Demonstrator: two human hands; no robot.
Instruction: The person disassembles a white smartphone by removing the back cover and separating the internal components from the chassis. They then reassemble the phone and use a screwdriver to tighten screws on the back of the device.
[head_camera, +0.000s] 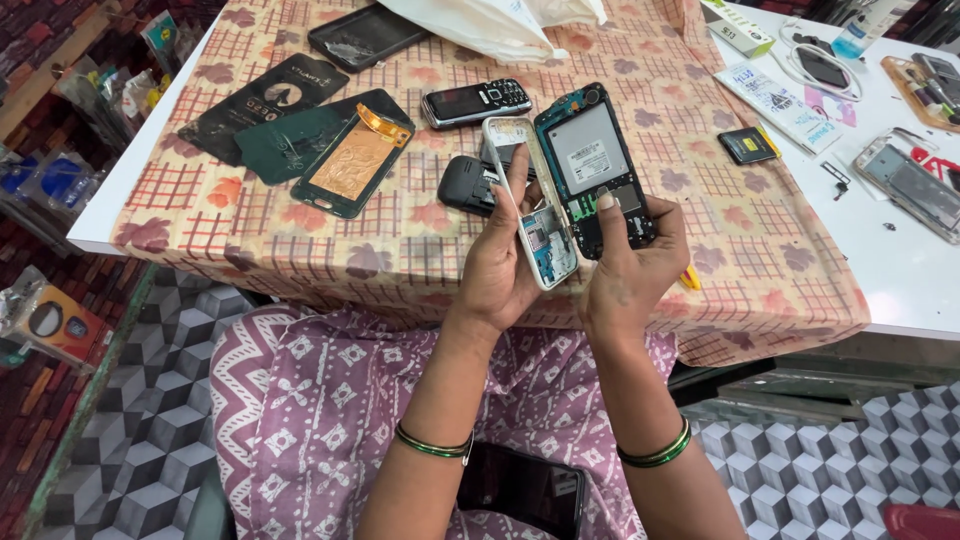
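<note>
Both hands are raised just above the near edge of the table (860, 250), each closed on one half of a small opened phone. The left hand (497, 268) grips the white phone casing (530, 205), fingers wrapped behind it and the thumb lying along its inner face, so the casing stands nearly upright and rises well past the fingertips. The right hand (628, 268) holds the phone's inner board (592, 165) (a dark frame with a pale rectangular panel in the middle), its thumb pressed on the lower front and its fingers curled round the right edge. The two halves touch along their long sides, splayed like an open book; whether they are joined at the bottom is hard to tell, since the hands cover that part. Just behind the casing on the checked tablecloth (420, 240) lies a dark rounded back cover (466, 185), and farther back a black keypad phone (476, 102). To the left lies a larger phone back with a copper-coloured lining (352, 165). A dark smartphone (522, 490) rests on the person's lap, between the forearms.
</note>
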